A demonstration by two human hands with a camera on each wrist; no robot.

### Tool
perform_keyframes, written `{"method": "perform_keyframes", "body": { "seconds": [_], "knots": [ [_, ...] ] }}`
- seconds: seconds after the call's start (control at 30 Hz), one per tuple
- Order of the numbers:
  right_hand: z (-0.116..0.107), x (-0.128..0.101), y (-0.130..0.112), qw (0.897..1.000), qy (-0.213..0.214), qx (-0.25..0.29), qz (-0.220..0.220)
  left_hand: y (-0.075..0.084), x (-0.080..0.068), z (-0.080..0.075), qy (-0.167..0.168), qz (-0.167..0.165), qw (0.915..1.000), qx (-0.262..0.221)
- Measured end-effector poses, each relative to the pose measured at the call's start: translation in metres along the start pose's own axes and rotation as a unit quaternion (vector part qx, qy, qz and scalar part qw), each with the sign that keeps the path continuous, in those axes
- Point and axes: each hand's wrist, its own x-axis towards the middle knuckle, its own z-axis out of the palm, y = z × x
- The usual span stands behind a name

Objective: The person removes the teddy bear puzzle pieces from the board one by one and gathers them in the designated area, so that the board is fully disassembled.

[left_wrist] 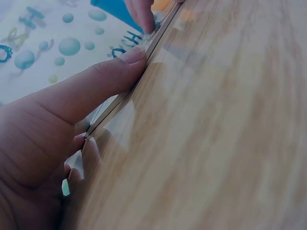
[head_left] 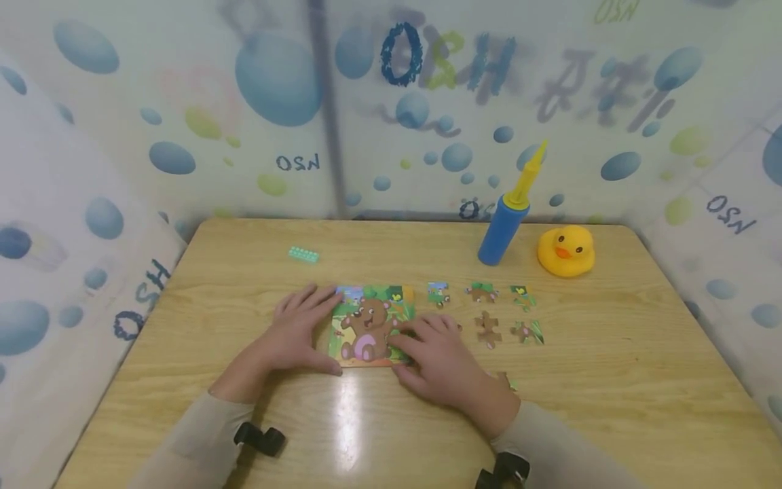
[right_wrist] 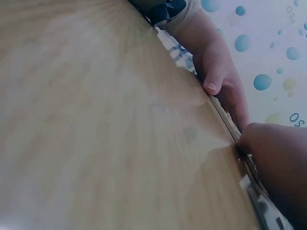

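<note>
A bear puzzle board (head_left: 368,326) lies flat on the wooden table, showing a brown bear on a green background. My left hand (head_left: 296,333) rests at its left side, fingers spread by the upper left corner and thumb near the lower edge. In the left wrist view that thumb (left_wrist: 103,84) lies along the board's edge, fingers mostly hidden. My right hand (head_left: 441,356) reaches over the board's right side, fingertips touching it; in the right wrist view the thumb side touches the edge. Loose puzzle pieces (head_left: 488,330) lie right of the board, one partly covered by the right hand.
A blue and yellow hand pump (head_left: 504,227) stands at the back right, beside a yellow rubber duck (head_left: 566,252). A mint-green toy brick (head_left: 303,255) lies at the back left. One puzzle piece (head_left: 505,382) lies behind my right wrist. Patterned curtains surround the table.
</note>
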Motion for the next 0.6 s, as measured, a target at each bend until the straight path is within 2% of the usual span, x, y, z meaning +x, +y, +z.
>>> {"method": "perform_keyframes", "body": {
  "seconds": [0.2, 0.33, 0.47, 0.6],
  "knots": [
    [0.0008, 0.0035, -0.0005, 1.0, 0.015, 0.002, 0.001, 0.0017, 0.0006, 0.002, 0.003, 0.002, 1.0, -0.008],
    [-0.0012, 0.0029, -0.0011, 1.0, 0.004, 0.004, 0.02, 0.0025, 0.0007, 0.0024, 0.002, 0.004, 1.0, -0.007],
    [-0.002, 0.0053, -0.0027, 0.997, -0.029, 0.028, 0.069, 0.0015, 0.0003, 0.0025, 0.002, 0.0, 1.0, -0.007],
    [-0.0028, 0.0101, -0.0059, 0.986, -0.064, 0.068, 0.138, 0.001, 0.0006, 0.0019, 0.003, -0.002, 0.9999, -0.012]
  ]
}}
